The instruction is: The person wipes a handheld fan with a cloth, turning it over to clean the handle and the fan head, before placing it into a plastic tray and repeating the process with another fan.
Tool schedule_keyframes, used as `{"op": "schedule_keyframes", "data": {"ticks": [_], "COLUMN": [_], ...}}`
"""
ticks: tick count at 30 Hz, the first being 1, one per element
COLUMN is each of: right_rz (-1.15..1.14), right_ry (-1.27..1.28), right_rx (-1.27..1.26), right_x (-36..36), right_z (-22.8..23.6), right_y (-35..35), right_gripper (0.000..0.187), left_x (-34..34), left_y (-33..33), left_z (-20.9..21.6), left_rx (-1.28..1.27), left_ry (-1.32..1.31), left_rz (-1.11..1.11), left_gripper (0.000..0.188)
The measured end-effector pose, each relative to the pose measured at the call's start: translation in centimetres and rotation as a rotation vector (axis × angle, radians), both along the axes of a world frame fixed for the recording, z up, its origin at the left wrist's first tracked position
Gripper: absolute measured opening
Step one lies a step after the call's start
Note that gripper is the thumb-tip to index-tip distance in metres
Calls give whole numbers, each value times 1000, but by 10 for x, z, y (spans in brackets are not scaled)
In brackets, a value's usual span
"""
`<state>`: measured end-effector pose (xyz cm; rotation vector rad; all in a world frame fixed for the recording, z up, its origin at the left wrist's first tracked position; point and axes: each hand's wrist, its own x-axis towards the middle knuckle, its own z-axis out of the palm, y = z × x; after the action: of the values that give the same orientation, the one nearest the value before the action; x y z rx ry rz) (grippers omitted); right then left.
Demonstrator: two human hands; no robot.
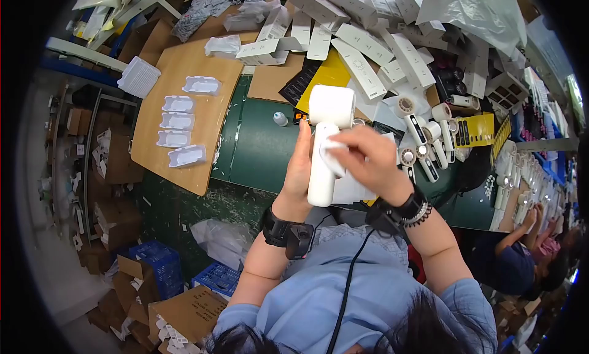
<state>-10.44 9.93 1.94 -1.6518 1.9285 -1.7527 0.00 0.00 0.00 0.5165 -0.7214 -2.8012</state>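
Above the green table (257,151), the left hand (299,170) is wrapped around the handle of a white handheld fan (325,139), while the right hand (368,157) presses a small white cloth (331,154) to it; wiping seems midway. Beyond, more fans (423,139) and flat boxes (368,53) apparently await handling.

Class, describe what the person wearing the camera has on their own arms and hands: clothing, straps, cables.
Both hands are bare, no gloves. The left hand has a black wrist strap carrying a small black device. The right hand has a similar black strap and device plus a beaded bracelet. A thin black cable runs down over the light blue short-sleeved shirt.
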Motion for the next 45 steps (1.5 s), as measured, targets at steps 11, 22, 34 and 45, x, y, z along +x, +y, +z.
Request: {"op": "schedule_keyframes", "data": {"ticks": [11,22,34,45], "right_rz": [-100,390,35,6], "right_ry": [137,-10,0,189], "right_rx": [-1,16,67,-75], "right_x": [-3,3,10,-3], "right_z": [-3,5,4,-4], "right_y": [2,37,19,16], "right_gripper": [12,14,15,16], "left_x": [0,5,-1,-12], "left_y": [26,6,16,27], "left_z": [11,-8,10,17], "left_rx": [-9,43,12,0], "left_ry": [-80,133,26,-212], "left_rz": [56,38,0,122], "left_gripper": [53,55,49,52]}}
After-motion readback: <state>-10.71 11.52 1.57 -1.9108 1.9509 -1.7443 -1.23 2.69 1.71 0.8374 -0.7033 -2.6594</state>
